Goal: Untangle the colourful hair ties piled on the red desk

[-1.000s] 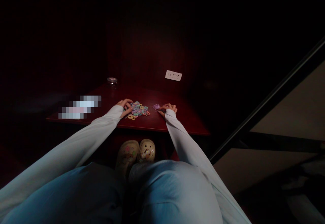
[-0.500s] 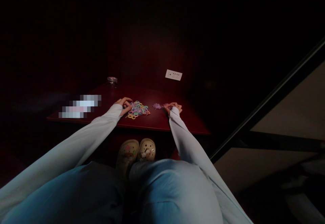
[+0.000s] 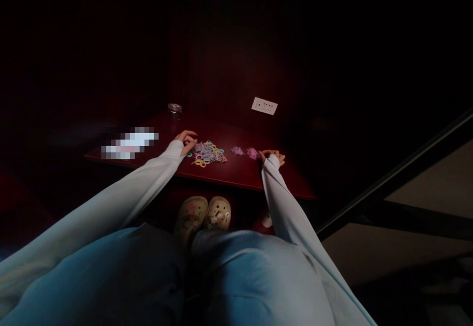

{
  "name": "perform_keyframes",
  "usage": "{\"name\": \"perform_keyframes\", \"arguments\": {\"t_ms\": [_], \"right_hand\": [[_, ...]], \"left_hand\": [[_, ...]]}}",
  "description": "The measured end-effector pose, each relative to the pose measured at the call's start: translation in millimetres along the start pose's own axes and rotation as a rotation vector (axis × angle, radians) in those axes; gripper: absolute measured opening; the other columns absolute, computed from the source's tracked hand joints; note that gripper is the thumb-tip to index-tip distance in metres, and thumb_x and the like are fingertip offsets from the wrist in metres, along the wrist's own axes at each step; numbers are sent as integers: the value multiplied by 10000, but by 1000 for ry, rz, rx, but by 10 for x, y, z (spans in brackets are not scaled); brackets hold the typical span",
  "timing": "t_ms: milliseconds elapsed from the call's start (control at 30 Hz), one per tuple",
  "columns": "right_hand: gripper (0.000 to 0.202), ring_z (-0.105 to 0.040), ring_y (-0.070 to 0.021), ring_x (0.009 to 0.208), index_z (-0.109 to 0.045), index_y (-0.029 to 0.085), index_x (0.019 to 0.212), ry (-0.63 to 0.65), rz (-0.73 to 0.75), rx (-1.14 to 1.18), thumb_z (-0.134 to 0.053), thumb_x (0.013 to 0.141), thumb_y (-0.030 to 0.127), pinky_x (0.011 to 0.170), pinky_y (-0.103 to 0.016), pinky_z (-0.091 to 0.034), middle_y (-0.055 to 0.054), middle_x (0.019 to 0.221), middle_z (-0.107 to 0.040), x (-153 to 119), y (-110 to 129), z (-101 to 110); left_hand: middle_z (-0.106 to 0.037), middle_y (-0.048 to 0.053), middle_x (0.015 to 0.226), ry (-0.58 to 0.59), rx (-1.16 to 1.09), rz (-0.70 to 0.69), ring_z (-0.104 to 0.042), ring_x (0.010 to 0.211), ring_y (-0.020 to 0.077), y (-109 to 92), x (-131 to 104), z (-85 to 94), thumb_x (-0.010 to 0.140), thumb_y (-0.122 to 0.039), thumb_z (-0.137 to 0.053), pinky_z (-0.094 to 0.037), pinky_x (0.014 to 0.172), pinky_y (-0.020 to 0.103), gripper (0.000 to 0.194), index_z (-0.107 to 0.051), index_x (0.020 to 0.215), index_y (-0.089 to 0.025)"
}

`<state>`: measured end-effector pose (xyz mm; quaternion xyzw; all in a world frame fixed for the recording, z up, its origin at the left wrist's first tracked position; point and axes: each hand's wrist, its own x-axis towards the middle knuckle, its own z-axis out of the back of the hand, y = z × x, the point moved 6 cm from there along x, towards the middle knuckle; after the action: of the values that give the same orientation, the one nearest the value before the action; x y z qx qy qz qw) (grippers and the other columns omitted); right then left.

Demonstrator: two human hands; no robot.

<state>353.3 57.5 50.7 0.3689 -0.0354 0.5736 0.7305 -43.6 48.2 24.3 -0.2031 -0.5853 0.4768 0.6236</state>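
A pile of pastel loops in several colours (image 3: pixel 209 153) lies on the dark red table (image 3: pixel 236 177). At its left edge rests my left hand (image 3: pixel 187 141), its fingers apart and curved over the nearest loops. Right of the pile sit a small purple bunch (image 3: pixel 237 151) and a pink bunch (image 3: pixel 253 153). Just right of the pink bunch is my right hand (image 3: pixel 272 157), fingers bent; whether it holds anything is too small and dark to tell.
A lidded clear jar (image 3: pixel 175 109) stands at the table's back left. A blurred bright patch (image 3: pixel 131 143) lies on the left side. The wall carries a white socket plate (image 3: pixel 264 105). Clogs (image 3: pixel 218 213) are below the table edge.
My right hand has moved right, away from the purple bunch, and the pink bunch now shows beside it. My left hand stays at the pile. The whole view has shifted slightly.
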Motion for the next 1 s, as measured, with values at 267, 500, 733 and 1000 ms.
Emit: {"name": "perform_keyframes", "arguments": {"t_ms": [267, 500, 733, 1000], "right_hand": [[374, -395, -290, 1132, -741, 210, 1036, -14, 236, -147, -412, 1031, 385, 963, -414, -261, -111, 1192, -634, -189, 359, 3], [396, -424, -296, 1161, -745, 207, 999, 65, 463, -302, -371, 1044, 330, 1031, -448, -226, -107, 1161, -671, -385, 736, -134], [354, -420, -314, 1164, -782, 211, 1034, 80, 452, -295, -449, 1000, 324, 1022, -461, -251, -115, 1230, -655, -395, 687, -120], [371, -396, -299, 1168, -772, 223, 1027, 40, 398, -198, -423, 1029, 353, 1014, -443, -228, -91, 1240, -648, -401, 759, -60]], "left_hand": [[-691, -8, 691, -85, -41, 44, -690, 785, 230, 24, 41, 49, 800, -393, -622, -550, 865, 395, 265, -613, 1006, -227], [-682, -13, 679, -48, -88, 36, -669, 729, 222, -10, 17, 11, 768, -384, -608, -538, 829, 387, 270, -608, 991, -232], [-700, -15, 695, -31, -21, 58, -667, 762, 222, -75, 10, 37, 752, -317, -607, -533, 833, 383, 234, -629, 972, -239], [-718, -14, 692, -106, 28, 72, -651, 803, 236, -117, -11, 49, 759, -233, -575, -484, 898, 423, 198, -650, 942, -245]]}}
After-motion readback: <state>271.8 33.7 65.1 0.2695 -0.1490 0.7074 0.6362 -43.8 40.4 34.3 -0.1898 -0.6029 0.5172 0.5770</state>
